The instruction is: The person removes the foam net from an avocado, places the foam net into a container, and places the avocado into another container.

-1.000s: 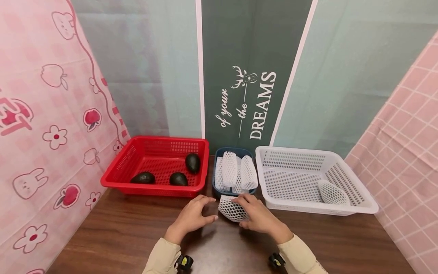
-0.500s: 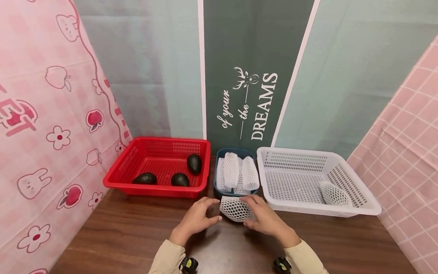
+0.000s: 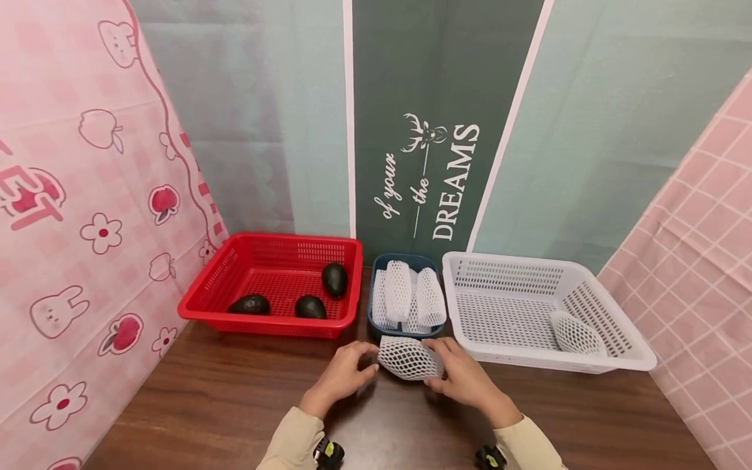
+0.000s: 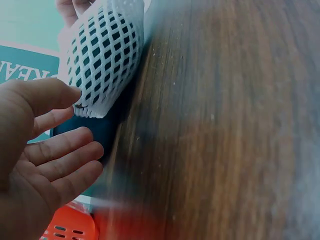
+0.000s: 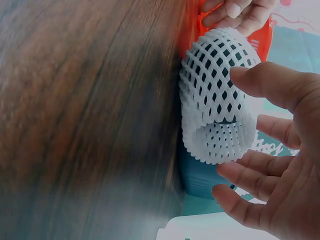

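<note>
On the table in front of me lies a dark avocado in a white foam net sleeve (image 3: 409, 359). My left hand (image 3: 342, 373) is beside its left end, fingers fairly straight; in the left wrist view the thumb tip (image 4: 72, 94) is at the net's edge. Around the right end stands my right hand (image 3: 467, 380), thumb in front and loosely extended fingers behind, without a visible tight grip. The right wrist view shows the net's round, open end (image 5: 220, 142) near those fingertips (image 5: 225, 170). Whether they touch it, I cannot tell.
A red basket (image 3: 267, 324) at left holds three bare avocados (image 3: 334, 281). Behind the netted one, a small blue basket (image 3: 376, 329) contains several white foam nets (image 3: 398, 290). To the right, a white basket (image 3: 529, 358) has one netted avocado (image 3: 578, 333) inside.
My right hand has drawn back to the right, uncovering more of the net's right end. The left hand has shifted slightly right. The netted avocado stays on the table.
</note>
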`<state>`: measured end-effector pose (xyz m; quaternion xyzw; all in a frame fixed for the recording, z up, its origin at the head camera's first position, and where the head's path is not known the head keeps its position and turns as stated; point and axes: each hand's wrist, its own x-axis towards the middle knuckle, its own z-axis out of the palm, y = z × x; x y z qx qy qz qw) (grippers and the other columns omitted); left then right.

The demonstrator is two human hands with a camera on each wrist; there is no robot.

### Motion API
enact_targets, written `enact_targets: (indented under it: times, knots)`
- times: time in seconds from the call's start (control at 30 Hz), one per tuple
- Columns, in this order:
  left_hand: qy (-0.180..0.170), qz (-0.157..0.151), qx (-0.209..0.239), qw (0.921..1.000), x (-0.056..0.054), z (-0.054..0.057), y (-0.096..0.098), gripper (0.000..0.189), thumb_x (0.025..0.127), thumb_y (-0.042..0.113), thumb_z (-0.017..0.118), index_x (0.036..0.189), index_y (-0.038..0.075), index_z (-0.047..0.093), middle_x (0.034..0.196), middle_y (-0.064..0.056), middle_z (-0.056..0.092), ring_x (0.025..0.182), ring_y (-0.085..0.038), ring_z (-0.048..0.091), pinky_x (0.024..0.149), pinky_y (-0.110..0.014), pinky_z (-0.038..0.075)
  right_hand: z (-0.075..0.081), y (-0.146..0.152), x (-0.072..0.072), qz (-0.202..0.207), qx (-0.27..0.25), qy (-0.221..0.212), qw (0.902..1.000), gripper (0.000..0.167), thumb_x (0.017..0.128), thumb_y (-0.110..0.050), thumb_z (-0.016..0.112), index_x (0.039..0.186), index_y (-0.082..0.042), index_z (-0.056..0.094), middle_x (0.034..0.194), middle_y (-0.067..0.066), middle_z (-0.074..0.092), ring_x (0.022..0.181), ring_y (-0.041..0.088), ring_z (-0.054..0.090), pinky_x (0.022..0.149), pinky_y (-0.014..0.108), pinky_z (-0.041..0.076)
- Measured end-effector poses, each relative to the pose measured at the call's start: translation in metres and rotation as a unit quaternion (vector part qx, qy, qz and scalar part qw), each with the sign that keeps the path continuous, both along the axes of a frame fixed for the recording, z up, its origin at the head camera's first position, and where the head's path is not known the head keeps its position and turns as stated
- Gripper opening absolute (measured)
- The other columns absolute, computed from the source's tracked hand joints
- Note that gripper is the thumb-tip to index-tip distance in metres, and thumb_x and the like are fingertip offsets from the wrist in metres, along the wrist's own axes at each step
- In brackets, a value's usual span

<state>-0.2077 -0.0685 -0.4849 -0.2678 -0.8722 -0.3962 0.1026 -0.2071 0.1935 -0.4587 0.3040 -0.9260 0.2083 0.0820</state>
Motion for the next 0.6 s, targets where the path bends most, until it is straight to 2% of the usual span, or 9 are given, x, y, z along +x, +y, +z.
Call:
enact_targets:
  times: [0.13, 0.33, 0.47, 0.6]
  knots:
    - [-0.005, 0.006, 0.006, 1.0, -0.0027, -0.0006, 0.0037, 0.018, 0.081, 0.001, 0.065, 0.099, 0.001, 0.066, 0.094, -0.009, 0.064, 0.086, -0.023, 0.06, 0.075, -0.033, 0.049, 0.0009, 0.0011, -0.001, -0.008, 0.005, -0.008, 0.9999, 0.061, 0.07, -0.02, 0.08, 0.124, -0.005, 0.053, 0.108, 0.008, 0.054, 0.089, 0.019, 0.055, 0.075, 0.039, 0.047]
    - [-0.01, 0.01, 0.015, 0.9998, -0.0057, -0.001, 0.006, 0.019, 0.081, -0.005, 0.063, 0.099, -0.002, 0.065, 0.096, -0.011, 0.064, 0.084, -0.021, 0.061, 0.073, -0.032, 0.051, 0.0002, 0.0013, -0.0033, -0.008, 0.002, -0.023, 0.9997, 0.055, 0.071, -0.019, 0.08, 0.12, -0.007, 0.056, 0.105, 0.004, 0.053, 0.076, 0.01, 0.049, 0.069, 0.034, 0.045]
    - [-0.03, 0.005, 0.033, 0.999, -0.0067, -0.0021, 0.007, 0.017, 0.081, -0.004, 0.065, 0.098, -0.002, 0.065, 0.093, -0.011, 0.064, 0.08, -0.02, 0.063, 0.07, -0.031, 0.051, -0.0009, 0.0019, -0.0042, -0.004, -0.003, -0.028, 0.9996, 0.054, 0.071, -0.017, 0.079, 0.119, -0.007, 0.057, 0.104, 0.004, 0.053, 0.076, 0.01, 0.049, 0.068, 0.033, 0.045]
    - [-0.048, 0.002, 0.05, 0.9976, -0.0077, -0.0023, 0.008, 0.013, 0.08, -0.001, 0.068, 0.092, 0.002, 0.065, 0.088, -0.007, 0.065, 0.078, -0.017, 0.063, 0.069, -0.029, 0.051, -0.0019, 0.0028, -0.005, -0.004, -0.006, -0.033, 0.9994, 0.053, 0.071, -0.015, 0.079, 0.119, -0.007, 0.057, 0.106, 0.005, 0.053, 0.087, 0.017, 0.054, 0.075, 0.038, 0.046]
